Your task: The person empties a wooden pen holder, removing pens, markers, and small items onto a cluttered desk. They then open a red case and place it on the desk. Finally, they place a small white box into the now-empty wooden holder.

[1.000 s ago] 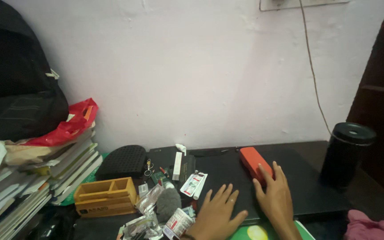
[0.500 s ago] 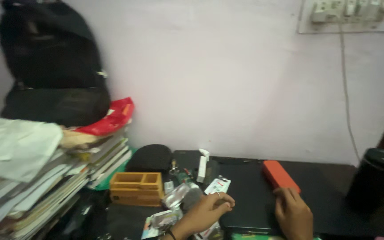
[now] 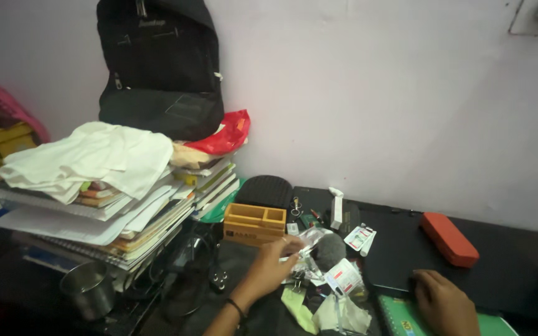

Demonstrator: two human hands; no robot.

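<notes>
My left hand (image 3: pixel 270 269) reaches into a heap of small clutter on the dark desk, with its fingertips pinching a clear plastic wrapper (image 3: pixel 308 241). A grey fuzzy ball (image 3: pixel 330 249) and small red-and-white packets (image 3: pixel 344 275) lie right beside it. Just behind stands a yellow wooden desk organiser (image 3: pixel 254 223). My right hand (image 3: pixel 444 303) rests palm down on the front edge of a closed black laptop (image 3: pixel 400 246), fingers curled, holding nothing. A red oblong case (image 3: pixel 448 239) lies on the laptop's far right part.
A tall stack of books and papers (image 3: pixel 113 211) topped with white cloth (image 3: pixel 91 158) fills the left. A black backpack (image 3: pixel 160 65) leans on the wall above it beside a red bag (image 3: pixel 226 135). A steel cup (image 3: pixel 87 287) sits low left. A green notebook (image 3: pixel 406 318) lies by my right hand.
The view has swung left, bringing the backpack and book stack into sight. My left hand left the laptop and went to the clutter, pinching the wrapper. My right hand slid back from the red case.
</notes>
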